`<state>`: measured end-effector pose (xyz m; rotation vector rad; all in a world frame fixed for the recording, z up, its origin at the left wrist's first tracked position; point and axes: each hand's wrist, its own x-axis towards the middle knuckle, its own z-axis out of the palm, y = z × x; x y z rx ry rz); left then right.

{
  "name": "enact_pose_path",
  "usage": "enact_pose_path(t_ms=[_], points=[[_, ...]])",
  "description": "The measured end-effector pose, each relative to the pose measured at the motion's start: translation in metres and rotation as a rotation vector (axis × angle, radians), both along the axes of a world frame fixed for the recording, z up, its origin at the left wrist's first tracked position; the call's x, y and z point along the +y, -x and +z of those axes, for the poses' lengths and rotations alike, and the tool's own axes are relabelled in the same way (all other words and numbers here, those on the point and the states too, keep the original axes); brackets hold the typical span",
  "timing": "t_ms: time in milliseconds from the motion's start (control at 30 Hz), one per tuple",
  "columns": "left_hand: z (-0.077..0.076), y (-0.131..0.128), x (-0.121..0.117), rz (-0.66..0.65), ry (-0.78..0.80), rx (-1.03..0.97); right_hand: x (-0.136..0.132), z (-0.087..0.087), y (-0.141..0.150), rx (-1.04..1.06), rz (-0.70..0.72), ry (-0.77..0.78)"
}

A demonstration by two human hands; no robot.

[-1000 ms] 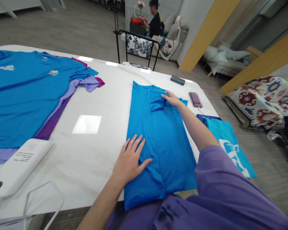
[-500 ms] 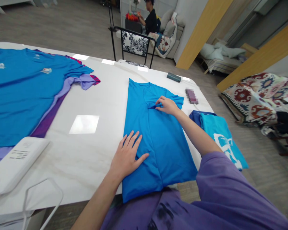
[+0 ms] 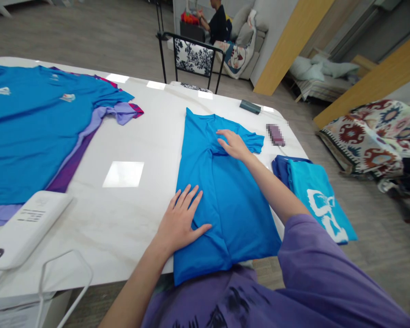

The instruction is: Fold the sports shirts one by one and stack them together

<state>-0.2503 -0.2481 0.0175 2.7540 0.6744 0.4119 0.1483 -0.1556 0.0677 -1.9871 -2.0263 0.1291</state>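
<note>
A blue T-shirt (image 3: 244, 205) lies in front of me, with its left side folded inward and one short sleeve pointing right. My left hand (image 3: 182, 218) rests flat on its folded left part, fingers spread. Higher up, my right hand (image 3: 233, 145) lies over the chest area below the collar, fingers stretched out and holding nothing. A crease runs down the shirt from beneath the right hand to the hem. The hem hangs slightly over the table's near edge.
On the white table (image 3: 150, 150), more shirts (image 3: 37, 132) lie spread in layers at left, beside a white device (image 3: 27, 228) with a cable. Folded shirts (image 3: 314, 196) sit at the right edge. A dark case (image 3: 250, 107) and a blurred phone-like object (image 3: 275, 135) lie far right. A chair (image 3: 193, 57) stands behind.
My right hand has let go of the pinched shirt fabric and moved slightly up, its fingers now stretched out. The left hand stays in place. The view has shifted slightly.
</note>
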Motion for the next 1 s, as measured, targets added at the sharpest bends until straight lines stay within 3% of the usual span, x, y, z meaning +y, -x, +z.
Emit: enact_pose_path(t_ms=[167,300,400,533,600,667,733,833,1000], points=[[0.010,0.002,-0.011,-0.040,0.008,0.026,0.055,-0.029,0.020,-0.039,0.123,0.184],[0.015,-0.006,-0.039,-0.038,0.061,0.032,0.062,-0.046,0.014,-0.053,0.155,0.222],[0.010,-0.008,-0.047,-0.084,0.086,0.056,0.063,-0.047,0.012,-0.056,0.174,0.208],[0.007,-0.005,-0.038,-0.109,0.061,0.091,0.066,-0.039,0.003,-0.050,0.168,0.177],[0.013,-0.007,-0.041,-0.107,0.041,0.084,0.061,-0.030,-0.016,-0.059,0.068,0.131],[0.023,-0.018,-0.055,-0.086,0.038,0.061,0.048,-0.021,-0.046,-0.060,-0.145,0.066],[0.035,-0.040,-0.081,-0.098,0.067,0.069,0.029,-0.015,-0.082,-0.056,-0.422,0.028],[0.047,-0.086,-0.127,-0.265,0.122,0.146,0.000,-0.013,-0.130,-0.073,-0.729,0.095],[0.040,-0.154,-0.181,-0.499,0.113,0.176,-0.020,-0.022,-0.166,-0.086,-0.757,0.161]])
